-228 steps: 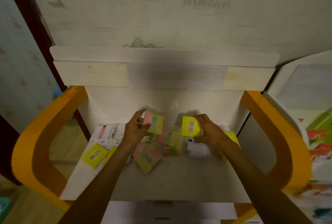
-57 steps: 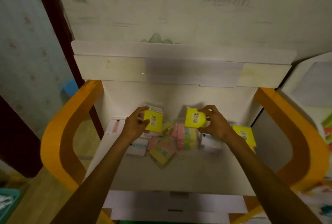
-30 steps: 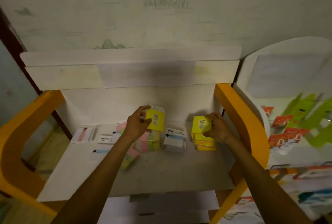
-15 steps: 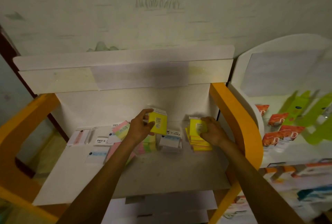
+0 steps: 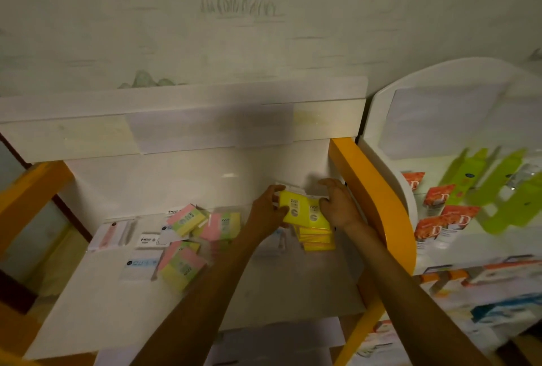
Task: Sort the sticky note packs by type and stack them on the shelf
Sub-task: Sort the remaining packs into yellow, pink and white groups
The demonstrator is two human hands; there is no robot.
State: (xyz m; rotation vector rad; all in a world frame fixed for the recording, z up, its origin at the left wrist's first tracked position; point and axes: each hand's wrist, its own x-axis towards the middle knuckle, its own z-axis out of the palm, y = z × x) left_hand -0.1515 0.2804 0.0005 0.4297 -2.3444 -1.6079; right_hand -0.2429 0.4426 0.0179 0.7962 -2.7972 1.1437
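Observation:
On the white shelf (image 5: 264, 292), my left hand (image 5: 265, 214) holds a yellow sticky note pack (image 5: 291, 206) upright. It presses that pack against a second yellow pack (image 5: 315, 215), which my right hand (image 5: 337, 207) grips from the right. Both packs sit just above a stack of yellow packs (image 5: 318, 239) at the shelf's right end. Pink-green-yellow packs lie loose to the left: one tilted (image 5: 187, 219), one standing (image 5: 223, 226), one flat nearer me (image 5: 181, 264).
Flat white packs (image 5: 113, 233) (image 5: 140, 266) lie at the shelf's left. Orange side panels (image 5: 378, 207) (image 5: 29, 189) close in both ends, and a white ledge (image 5: 181, 107) overhangs the back. The neighbouring rack holds orange tubes (image 5: 437, 219) and green packages (image 5: 504, 189).
My left hand has carried its yellow pack rightward to the yellow stack, next to the pack under my right hand. The view has shifted right.

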